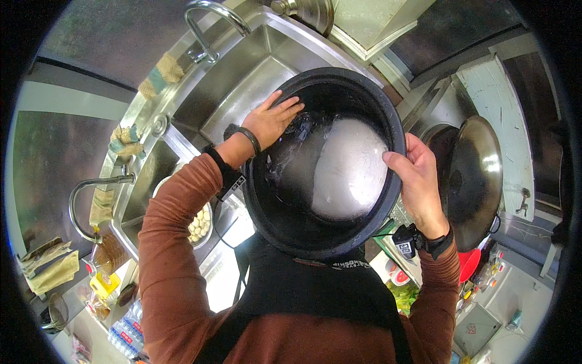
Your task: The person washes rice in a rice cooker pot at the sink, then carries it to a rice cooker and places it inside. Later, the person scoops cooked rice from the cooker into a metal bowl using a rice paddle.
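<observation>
A deep, round black pot (324,242) is held tilted in front of my chest, overlapping the near side of the sink. My right hand (419,176) grips its right rim, with the thumb over the edge. At the upper left rim, my left hand (274,121) reaches over with fingers stretched out against the inner wall. Inside lies a smooth, shiny white mass (351,170) along the right side. Wet, glistening liquid (288,155) shows on the left of it. Whether the white mass is wet rice or something else, I cannot tell.
Ahead is a steel sink (242,91) with two curved taps, one the far tap (209,54). Cloths (163,76) hang along its edge. By my left arm stands a bowl of pale round pieces (200,225). A large wok lid (476,182) leans at the right.
</observation>
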Tool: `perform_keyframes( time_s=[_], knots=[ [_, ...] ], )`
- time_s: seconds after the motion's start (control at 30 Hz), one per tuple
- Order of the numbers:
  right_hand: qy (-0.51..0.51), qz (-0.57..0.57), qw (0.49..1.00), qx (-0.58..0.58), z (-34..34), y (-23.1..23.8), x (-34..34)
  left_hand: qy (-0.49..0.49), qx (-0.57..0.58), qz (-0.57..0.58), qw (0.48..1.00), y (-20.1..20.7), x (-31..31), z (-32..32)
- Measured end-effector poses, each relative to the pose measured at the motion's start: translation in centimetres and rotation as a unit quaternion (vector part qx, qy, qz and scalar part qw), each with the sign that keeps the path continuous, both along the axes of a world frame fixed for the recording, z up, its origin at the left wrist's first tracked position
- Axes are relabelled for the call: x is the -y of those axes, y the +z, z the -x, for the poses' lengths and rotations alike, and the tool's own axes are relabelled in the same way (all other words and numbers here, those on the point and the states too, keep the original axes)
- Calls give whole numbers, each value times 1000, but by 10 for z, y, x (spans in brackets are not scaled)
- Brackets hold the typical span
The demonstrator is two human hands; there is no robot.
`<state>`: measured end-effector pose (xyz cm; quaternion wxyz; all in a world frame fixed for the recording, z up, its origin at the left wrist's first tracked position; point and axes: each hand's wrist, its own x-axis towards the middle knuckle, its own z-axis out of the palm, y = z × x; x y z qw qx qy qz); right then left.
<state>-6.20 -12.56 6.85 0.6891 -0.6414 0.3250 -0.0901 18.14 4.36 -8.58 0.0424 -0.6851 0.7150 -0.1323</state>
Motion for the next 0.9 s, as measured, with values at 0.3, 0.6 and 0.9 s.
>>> perform_keyframes(
  time_s=[0.3, 0.6, 0.9],
  knots=[
    [3, 8, 1000, 4, -2, 0, -2, -33, 15, 85, 996, -16, 25, 2],
    [-12, 10, 1000, 1, 5, -4, 2, -25, -160, -313, 936, -22, -79, 14],
    [-9, 8, 1000, 14, 2, -4, 0, 17, -57, -119, 991, -6, -86, 12]
  ],
)
